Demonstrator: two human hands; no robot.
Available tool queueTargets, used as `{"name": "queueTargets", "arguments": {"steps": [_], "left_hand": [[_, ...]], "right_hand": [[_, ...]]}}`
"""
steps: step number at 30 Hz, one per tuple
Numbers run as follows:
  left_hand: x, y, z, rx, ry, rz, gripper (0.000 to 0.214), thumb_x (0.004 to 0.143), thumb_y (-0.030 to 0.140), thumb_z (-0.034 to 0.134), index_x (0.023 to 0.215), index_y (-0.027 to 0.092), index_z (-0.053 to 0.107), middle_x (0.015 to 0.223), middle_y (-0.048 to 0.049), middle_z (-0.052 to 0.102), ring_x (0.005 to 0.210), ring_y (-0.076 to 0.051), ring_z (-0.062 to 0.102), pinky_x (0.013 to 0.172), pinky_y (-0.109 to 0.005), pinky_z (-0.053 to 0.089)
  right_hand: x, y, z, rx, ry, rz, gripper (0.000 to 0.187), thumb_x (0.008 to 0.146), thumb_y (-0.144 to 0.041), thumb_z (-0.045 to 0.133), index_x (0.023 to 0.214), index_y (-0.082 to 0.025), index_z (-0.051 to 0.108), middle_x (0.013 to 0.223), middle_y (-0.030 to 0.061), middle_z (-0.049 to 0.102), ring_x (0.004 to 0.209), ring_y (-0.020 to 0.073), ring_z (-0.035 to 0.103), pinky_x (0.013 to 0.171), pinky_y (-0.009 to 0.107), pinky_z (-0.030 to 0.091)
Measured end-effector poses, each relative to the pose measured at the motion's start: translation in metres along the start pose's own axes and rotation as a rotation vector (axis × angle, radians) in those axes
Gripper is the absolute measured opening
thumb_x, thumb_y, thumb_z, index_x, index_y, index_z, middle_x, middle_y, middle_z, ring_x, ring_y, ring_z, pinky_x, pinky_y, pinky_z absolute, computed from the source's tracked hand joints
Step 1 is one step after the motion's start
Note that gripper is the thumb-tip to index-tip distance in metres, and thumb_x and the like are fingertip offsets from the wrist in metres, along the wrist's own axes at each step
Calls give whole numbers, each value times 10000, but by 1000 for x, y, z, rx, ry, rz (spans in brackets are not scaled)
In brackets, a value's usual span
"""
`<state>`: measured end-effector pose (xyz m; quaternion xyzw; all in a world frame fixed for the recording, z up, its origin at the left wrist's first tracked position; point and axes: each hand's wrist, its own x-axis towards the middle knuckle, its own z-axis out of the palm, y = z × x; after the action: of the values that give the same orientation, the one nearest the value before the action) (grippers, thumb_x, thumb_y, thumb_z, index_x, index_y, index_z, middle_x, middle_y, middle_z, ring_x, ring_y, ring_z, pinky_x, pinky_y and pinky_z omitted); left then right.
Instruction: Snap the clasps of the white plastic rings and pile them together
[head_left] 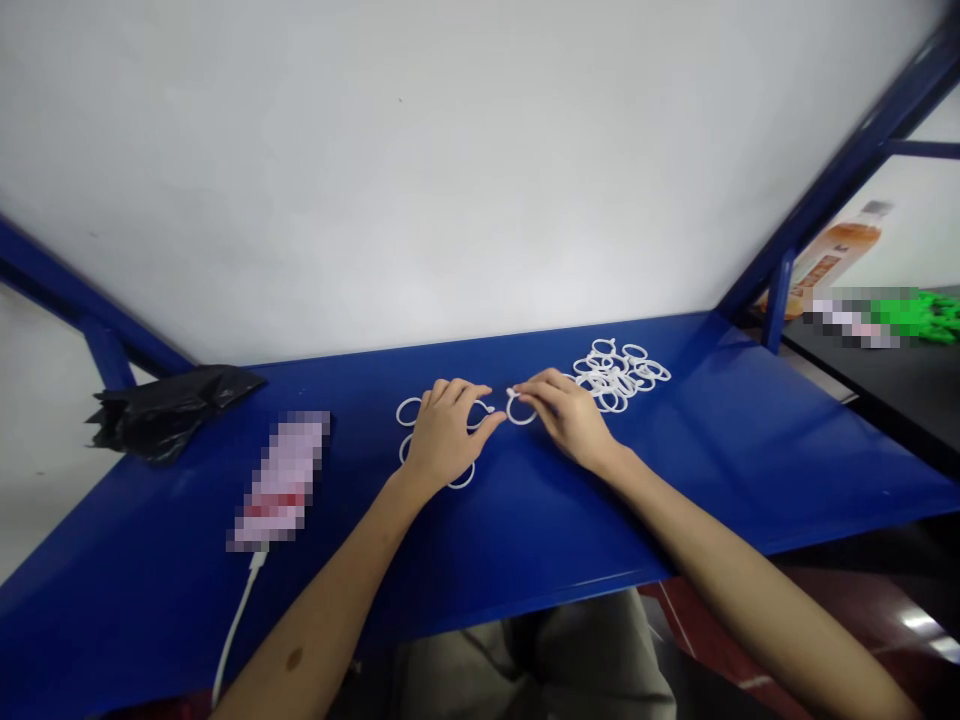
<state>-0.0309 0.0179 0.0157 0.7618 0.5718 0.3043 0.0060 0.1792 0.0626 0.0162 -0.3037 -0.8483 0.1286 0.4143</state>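
Note:
My right hand (574,415) pinches a white plastic ring (516,420) with a small knob, holding it near the middle of the blue table (525,540). Facing it, my left hand (444,430) has its thumb and fingers apart and grips nothing. Several similar white rings (399,416) lie below and around my left hand, partly covered by it. One ring with its knob shows between the left thumb and fingers; whether they touch it I cannot tell. Just beyond my right hand is a loose heap of white rings (615,382).
On the left lie a black plastic bag (176,405) and a blurred pinkish phone-like object (285,475) with a white cable (238,620). A pale panel (450,180) rises behind the table between blue frame bars. At right, a bottle (836,255) stands on a dark surface.

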Motion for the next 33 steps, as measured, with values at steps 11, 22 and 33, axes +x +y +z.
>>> {"name": "queueTargets", "arguments": {"steps": [11,22,33], "left_hand": [[-8,-3,7,239,-199,86,231,953,300,572,1141,212,673,1113,-72,677,1076,-293,515,894,-456,375],[-8,2,5,122,-110,141,175,939,248,599,1084,228,695,1035,-64,671,1007,-269,522,854,-435,363],[-2,12,-5,-36,132,129,95,888,258,693,966,224,651,931,-15,703,941,-228,559,835,-390,365]], "right_hand": [[2,74,-45,-679,169,393,191,909,-217,542,917,-151,722,898,128,722,837,276,559,813,410,425],[3,61,-39,-698,229,252,238,930,-281,533,912,-166,740,895,127,692,932,304,505,858,440,417],[3,1,-15,-145,-173,-58,263,928,-270,577,1179,-219,638,1125,86,660,1033,251,573,942,455,481]]}}
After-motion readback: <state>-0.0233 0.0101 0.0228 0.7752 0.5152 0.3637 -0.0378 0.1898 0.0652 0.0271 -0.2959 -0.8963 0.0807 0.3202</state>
